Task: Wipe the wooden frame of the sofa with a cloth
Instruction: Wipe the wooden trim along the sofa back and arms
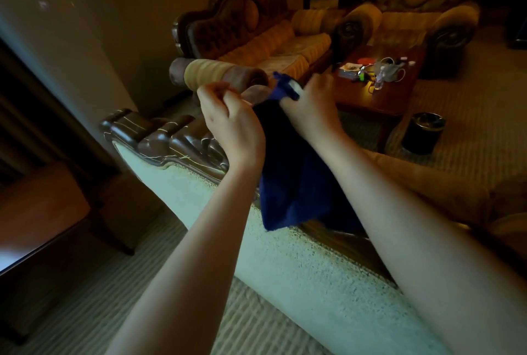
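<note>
From my remote seat I watched both bare hands raised above the back of a sofa, a dark blue cloth hanging between them. The left hand was curled into a loose fist, its fingers closed on one upper corner of the cloth, where a paler grey patch of fabric showed just past the knuckles. The right hand pinched the other upper corner, the bunched blue edge poking up beside its fingers together with a small white patch that I could not make out clearly. The cloth drooped in a long fold, its lower end reaching down to the sofa's top edge; whether it touched the wood there I could not tell. The carved wooden frame, dark brown and glossy, ran along the top of the sofa's pale backrest to the left of the arms and passed behind the cloth. Beyond the hands sat a second sofa with yellow cushions and an ornate dark frame, and an armchair in the same style at the far right. A low wooden table stood between them, scattered with small items too blurred to name. A black bin stood on the carpet just beside the table.
</note>
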Tool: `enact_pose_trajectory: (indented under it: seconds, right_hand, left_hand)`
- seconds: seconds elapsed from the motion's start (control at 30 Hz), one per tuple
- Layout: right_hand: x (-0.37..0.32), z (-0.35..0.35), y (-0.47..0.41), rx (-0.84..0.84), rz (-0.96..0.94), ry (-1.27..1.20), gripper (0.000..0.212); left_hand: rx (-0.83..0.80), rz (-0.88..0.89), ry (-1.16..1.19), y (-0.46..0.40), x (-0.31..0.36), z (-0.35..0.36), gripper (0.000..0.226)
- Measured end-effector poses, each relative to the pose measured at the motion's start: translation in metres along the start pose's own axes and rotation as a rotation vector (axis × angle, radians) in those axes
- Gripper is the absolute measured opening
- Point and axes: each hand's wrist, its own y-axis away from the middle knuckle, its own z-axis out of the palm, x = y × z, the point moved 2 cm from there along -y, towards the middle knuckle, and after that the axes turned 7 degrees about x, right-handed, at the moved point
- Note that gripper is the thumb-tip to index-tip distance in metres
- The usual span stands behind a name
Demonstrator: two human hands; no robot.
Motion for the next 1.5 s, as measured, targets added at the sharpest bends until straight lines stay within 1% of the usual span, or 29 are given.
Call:
enact_pose_trajectory:
  seconds: [0.03,0.07,0.17,0.2,0.23,0.3,0.37,0.4,0.5,0.57,0.6,0.63,0.67,0.73,0.8,0.87,0.93,1.0,1.03,1.07,1.1,1.17,1.2,1.23,1.3,1.4,1.5]
  right_hand:
    - [0.004,-0.002,0.018,0.048,0.018,0.077,0.075]
    - [0.006,-0.002,0.036,0.102,-0.016,0.150,0.074]
    - [-0.003,0.005,0.069,0.227,-0.293,0.223,0.058]
    - [-0.010,0.006,0.065,0.212,-0.376,0.215,0.051]
    - [-0.019,0.008,0.056,0.162,-0.450,0.219,0.043]
    - [-0.033,0.016,0.027,-0.023,-0.536,0.271,0.035]
    - [-0.045,0.026,0.000,-0.196,-0.462,0.299,0.034]
    - [-0.048,0.029,-0.010,-0.216,-0.391,0.288,0.034]
    - [-0.034,0.021,-0.014,-0.118,-0.187,0.224,0.036]
    - [-0.014,0.006,0.000,-0.069,-0.079,0.178,0.036]
    - [-0.007,0.000,0.012,-0.022,-0.107,0.192,0.035]
    - [-0.006,-0.004,0.026,0.038,-0.197,0.205,0.033]
    - [-0.009,-0.005,0.040,0.092,-0.326,0.207,0.032]
    - [-0.024,0.002,0.059,0.114,-0.539,0.235,0.036]
    - [-0.044,0.014,0.059,0.038,-0.651,0.373,0.034]
    - [-0.064,0.026,0.047,-0.058,-0.660,0.528,0.029]
    - [-0.078,0.038,0.026,-0.212,-0.563,0.592,0.033]
    - [-0.085,0.042,0.009,-0.392,-0.395,0.620,0.041]
    - [-0.084,0.042,0.005,-0.434,-0.353,0.644,0.044]
    - [-0.080,0.038,0.005,-0.430,-0.350,0.668,0.043]
    - [-0.074,0.033,0.008,-0.389,-0.378,0.673,0.043]
    - [-0.064,0.026,0.020,-0.296,-0.485,0.616,0.040]
    - [-0.062,0.025,0.025,-0.286,-0.526,0.579,0.039]
    - [-0.063,0.027,0.027,-0.305,-0.526,0.561,0.038]
    - [-0.078,0.039,0.019,-0.415,-0.479,0.570,0.037]
    - [-0.097,0.074,-0.003,-0.662,-0.382,0.666,0.039]
    - [-0.104,0.107,-0.017,-0.737,-0.321,0.701,0.046]
  left_hand:
    - [0.011,-0.022,0.027,-0.001,-0.001,0.000,0.016]
    - [0.025,-0.031,0.049,-0.002,-0.002,0.000,0.019]
    - [0.065,0.005,0.097,0.001,-0.004,0.000,0.020]
    - [0.070,0.009,0.122,0.002,-0.005,0.000,0.017]
    - [0.070,0.004,0.150,0.002,-0.007,-0.001,0.014]
    - [0.065,-0.002,0.172,0.001,-0.008,-0.002,0.012]
    - [0.050,-0.019,0.177,0.000,-0.006,-0.004,0.012]
    - [0.038,-0.042,0.185,-0.001,-0.005,-0.004,0.011]
    - [0.020,-0.128,0.203,-0.010,-0.006,-0.014,0.013]
    - [0.041,-0.136,0.198,-0.021,-0.012,-0.031,0.013]
    - [0.055,-0.137,0.204,-0.028,-0.017,-0.040,0.013]
    - [0.070,-0.143,0.209,-0.035,-0.021,-0.049,0.014]
    - [0.077,-0.154,0.198,-0.042,-0.025,-0.054,0.014]
    - [0.045,-0.177,0.118,-0.052,-0.030,-0.051,0.014]
    - [-0.041,-0.158,0.002,-0.056,-0.029,-0.040,0.016]
    - [-0.125,-0.121,-0.084,-0.058,-0.028,-0.031,0.017]
    - [-0.178,-0.137,-0.118,-0.060,-0.032,-0.030,0.016]
    - [-0.213,-0.194,-0.129,-0.062,-0.037,-0.037,0.018]
    - [-0.219,-0.215,-0.138,-0.063,-0.040,-0.043,0.019]
    - [-0.220,-0.222,-0.149,-0.065,-0.043,-0.050,0.019]
    - [-0.215,-0.220,-0.156,-0.068,-0.046,-0.057,0.018]
    - [-0.180,-0.207,-0.157,-0.075,-0.050,-0.071,0.018]
    - [-0.161,-0.201,-0.152,-0.078,-0.052,-0.076,0.019]
    - [-0.152,-0.199,-0.148,-0.081,-0.053,-0.080,0.019]
    - [-0.161,-0.205,-0.146,-0.086,-0.053,-0.081,0.019]
    - [-0.159,-0.187,-0.147,-0.093,-0.055,-0.079,0.024]
    - [-0.129,-0.179,-0.150,-0.099,-0.057,-0.079,0.026]
